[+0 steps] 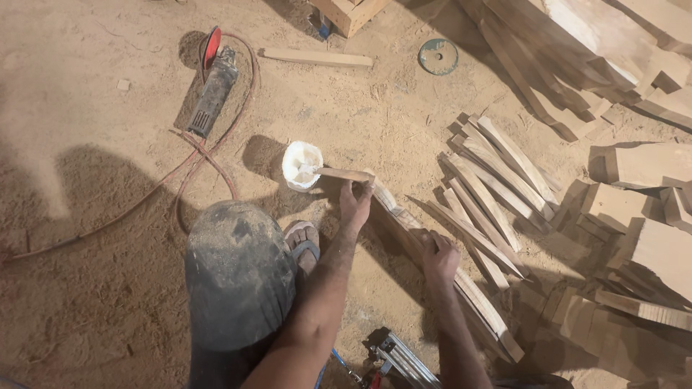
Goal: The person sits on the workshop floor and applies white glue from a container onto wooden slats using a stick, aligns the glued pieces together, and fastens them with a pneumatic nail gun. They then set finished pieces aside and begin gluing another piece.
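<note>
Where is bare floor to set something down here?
Bare sawdust floor lies left of the knee, below the red cable; another patch sits between the white cup and grinding disc. The right side is crowded with wood strips.

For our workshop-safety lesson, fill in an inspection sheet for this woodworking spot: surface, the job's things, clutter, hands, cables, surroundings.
Surface: sawdust-covered floor.
Job's things: white cup of pale paste; small stick reaching into it; long wooden strip lying diagonally.
Clutter: angle grinder, loose disc, short batten, metal tool at the bottom edge.
Hands: left hand holds the stick; right hand grips the strip.
Cables: red cord loops from the grinder across the floor.
Surroundings: fanned wooden slats, stacked blocks, sandalled foot beside the cup.
</note>
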